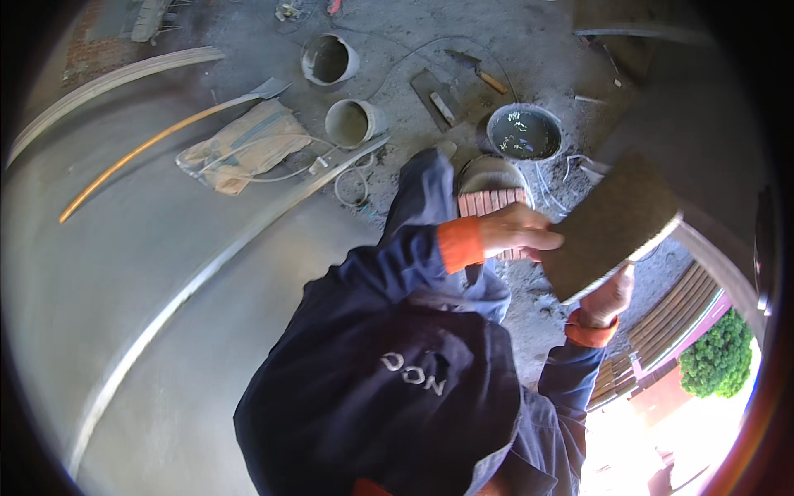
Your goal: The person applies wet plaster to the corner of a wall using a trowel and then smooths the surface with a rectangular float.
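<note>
Our left hand [519, 229] grips the flat board [616, 227], raised beside the bricks [486, 202]; our right hand [610, 296] is at its lower edge, but its hold we cannot tell. The round tub [524, 158] contains shiny dark liquid [523, 136]; two pale buckets [377, 121] have unclear contents.

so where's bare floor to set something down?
Best: floor right of the pointed trowel, beyond the dark tub. Tighter: between the lower pale bucket and flat float. Crowded: the tub's near side, with loose white cords. The brown slab hides floor behind it.
</note>
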Tool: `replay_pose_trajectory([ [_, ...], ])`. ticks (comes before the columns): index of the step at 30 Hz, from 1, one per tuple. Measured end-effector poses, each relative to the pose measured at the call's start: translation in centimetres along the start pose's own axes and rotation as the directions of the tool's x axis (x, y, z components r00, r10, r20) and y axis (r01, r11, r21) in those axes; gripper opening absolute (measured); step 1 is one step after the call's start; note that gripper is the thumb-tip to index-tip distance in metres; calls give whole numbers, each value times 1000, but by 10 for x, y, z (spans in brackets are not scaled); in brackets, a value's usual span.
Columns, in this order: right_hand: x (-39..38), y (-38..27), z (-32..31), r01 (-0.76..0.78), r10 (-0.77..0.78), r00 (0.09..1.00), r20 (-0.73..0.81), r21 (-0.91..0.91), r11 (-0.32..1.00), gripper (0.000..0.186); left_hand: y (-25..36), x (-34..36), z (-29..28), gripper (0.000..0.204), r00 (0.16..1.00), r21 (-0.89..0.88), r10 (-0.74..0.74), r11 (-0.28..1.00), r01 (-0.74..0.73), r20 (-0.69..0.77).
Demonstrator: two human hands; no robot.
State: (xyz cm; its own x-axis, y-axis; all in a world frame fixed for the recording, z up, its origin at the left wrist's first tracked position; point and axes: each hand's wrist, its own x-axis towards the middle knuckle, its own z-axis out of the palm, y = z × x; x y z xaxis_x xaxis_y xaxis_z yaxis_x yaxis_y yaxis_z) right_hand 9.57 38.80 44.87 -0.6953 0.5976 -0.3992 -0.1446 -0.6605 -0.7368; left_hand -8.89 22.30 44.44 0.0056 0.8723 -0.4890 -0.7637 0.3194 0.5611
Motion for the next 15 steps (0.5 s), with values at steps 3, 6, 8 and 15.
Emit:
replay_pose_trajectory([
  [3, 82, 44, 27, -230, 252, 939, 234, -118, 966, 77, -10, 1, -88, 43, 992, -112, 20, 993, -34, -126],
  [6, 211, 114, 36, -291, 449, 866, 220, -509, 810, 66, -84, 16, -213, 45, 887, -225, 17, 965, -135, -462],
  [8, 290, 171, 39, -119, 401, 905, 142, -821, 559, 51, -93, 21, -264, 46, 829, -384, -85, 909, -162, -552],
  [15, 473, 446, -9, 246, 258, 946, 198, -954, -171, 30, -169, 64, -344, 34, 523, -470, -270, 831, -297, -809],
])
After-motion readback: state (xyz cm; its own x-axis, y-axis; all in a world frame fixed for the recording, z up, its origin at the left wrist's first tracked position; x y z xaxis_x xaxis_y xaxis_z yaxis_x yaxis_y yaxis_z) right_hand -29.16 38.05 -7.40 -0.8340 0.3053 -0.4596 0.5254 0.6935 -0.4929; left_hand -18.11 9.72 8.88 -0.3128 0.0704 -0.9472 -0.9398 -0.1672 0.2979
